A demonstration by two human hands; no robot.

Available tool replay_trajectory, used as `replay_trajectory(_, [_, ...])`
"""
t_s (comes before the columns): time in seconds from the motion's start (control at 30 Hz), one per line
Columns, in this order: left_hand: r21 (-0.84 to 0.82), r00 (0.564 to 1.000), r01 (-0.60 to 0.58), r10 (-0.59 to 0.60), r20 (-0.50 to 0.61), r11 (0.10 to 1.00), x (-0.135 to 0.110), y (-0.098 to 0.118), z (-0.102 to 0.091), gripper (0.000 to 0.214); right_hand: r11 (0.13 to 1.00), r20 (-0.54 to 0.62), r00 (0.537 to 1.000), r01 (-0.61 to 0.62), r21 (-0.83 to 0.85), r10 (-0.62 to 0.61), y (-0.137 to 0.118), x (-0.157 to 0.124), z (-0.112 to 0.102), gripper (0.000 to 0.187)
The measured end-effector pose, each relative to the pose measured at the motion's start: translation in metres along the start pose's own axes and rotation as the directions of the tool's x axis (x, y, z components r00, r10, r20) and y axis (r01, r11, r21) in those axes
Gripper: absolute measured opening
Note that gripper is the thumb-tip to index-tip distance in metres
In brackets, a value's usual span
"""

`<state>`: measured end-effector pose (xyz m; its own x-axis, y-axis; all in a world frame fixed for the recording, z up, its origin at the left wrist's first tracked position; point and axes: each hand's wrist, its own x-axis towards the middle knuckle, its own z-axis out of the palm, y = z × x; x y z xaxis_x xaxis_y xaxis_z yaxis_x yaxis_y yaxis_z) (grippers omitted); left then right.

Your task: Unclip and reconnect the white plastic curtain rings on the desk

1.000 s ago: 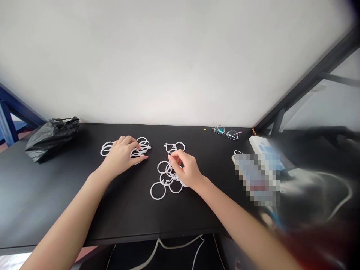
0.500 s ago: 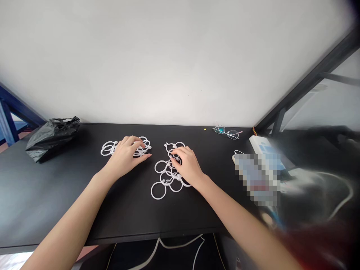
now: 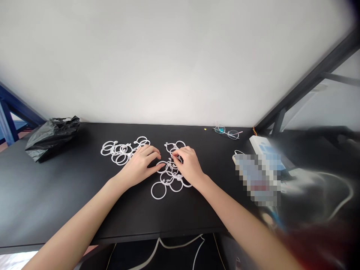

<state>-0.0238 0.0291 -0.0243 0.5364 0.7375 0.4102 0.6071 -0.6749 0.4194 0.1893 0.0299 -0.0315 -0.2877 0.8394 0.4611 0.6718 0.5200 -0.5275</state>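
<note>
Two loose groups of white plastic curtain rings lie on a black desk point(image 3: 129, 213). In the left group, several curtain rings point(image 3: 121, 165) overlap one another; my left forearm and hand cover a few. My left hand point(image 3: 140, 165) hovers between the groups, thumb and fingers apart, its tips close to the left edge of the right group. Over that right group of curtain rings point(image 3: 158, 198), my right hand point(image 3: 189, 163) pinches a curtain ring between thumb and forefinger. My fingers hide part of that ring and others beneath it.
At the far left sits a crumpled black plastic bag point(image 3: 53, 137). Eyeglasses point(image 3: 233, 135) rest near the wall. To the right are a white box point(image 3: 260, 144) and a blurred-out flat object point(image 3: 255, 180). White cables point(image 3: 180, 246) hang below the desk's front edge.
My left hand has moved right and slightly toward me, from the left group of rings to beside the right group, uncovering rings. My right hand has barely shifted.
</note>
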Motion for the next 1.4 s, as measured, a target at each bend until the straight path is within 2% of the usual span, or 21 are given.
replay_trajectory(0.17, [0.063,0.999,-0.031,0.031,-0.005,0.998,0.0,0.0,-0.001,0.018,0.998,-0.105,0.994,0.024,0.057,-0.017,-0.002,0.0,-0.001,0.013])
replay_trajectory(0.3, [0.086,0.998,-0.058,0.06,-0.016,0.995,0.0,0.001,-0.001,0.017,0.986,-0.237,0.969,0.104,0.131,-0.07,-0.006,0.001,-0.002,0.012])
replay_trajectory(0.4, [0.095,0.998,-0.064,0.066,-0.017,0.993,0.0,0.002,-0.001,0.015,0.976,-0.282,0.954,0.153,0.154,-0.105,-0.007,0.002,-0.002,0.012])
replay_trajectory(0.57, [0.086,0.998,-0.063,0.064,-0.008,0.994,0.0,0.007,-0.002,0.017,0.961,-0.253,0.962,0.163,0.225,-0.104,-0.009,0.001,-0.003,0.01])
replay_trajectory(0.73, [-0.042,0.998,0.003,-0.006,-0.068,0.999,0.0,0.014,-0.004,0.045,0.904,-0.177,0.969,0.225,0.365,-0.17,-0.014,-0.002,-0.002,0.008])
replay_trajectory(0.87, [-0.203,0.999,-0.006,-0.003,-0.042,0.979,0.0,0.018,-0.004,0.02,0.86,-0.126,0.979,0.202,0.469,-0.161,-0.019,-0.003,-0.004,0.007])
replay_trajectory(0.93, [-0.267,0.996,0.041,-0.059,-0.062,0.963,0.001,0.02,-0.004,0.016,0.852,-0.129,0.984,0.17,0.495,-0.122,-0.019,-0.002,-0.005,0.007])
replay_trajectory(1.0, [-0.364,0.984,0.143,-0.172,-0.051,0.92,0.003,0.022,-0.005,0.018,0.855,-0.145,0.986,0.145,0.498,-0.082,-0.019,-0.001,-0.007,0.007])
replay_trajectory(1.13, [-0.583,0.939,0.318,-0.335,0.083,0.748,0.005,0.022,-0.007,0.027,0.858,-0.165,0.985,0.125,0.499,-0.048,-0.019,0.0,-0.009,0.006])
replay_trajectory(1.3, [-0.697,0.897,0.378,-0.429,0.111,0.609,0.006,0.017,-0.007,0.029,0.854,-0.155,0.985,0.147,0.498,-0.079,-0.02,0.0,-0.011,0.009])
replay_trajectory(1.4, [-0.717,0.881,0.399,-0.456,0.126,0.572,0.006,0.017,-0.006,0.03,0.852,-0.165,0.981,0.171,0.495,-0.101,-0.02,0.0,-0.01,0.005])
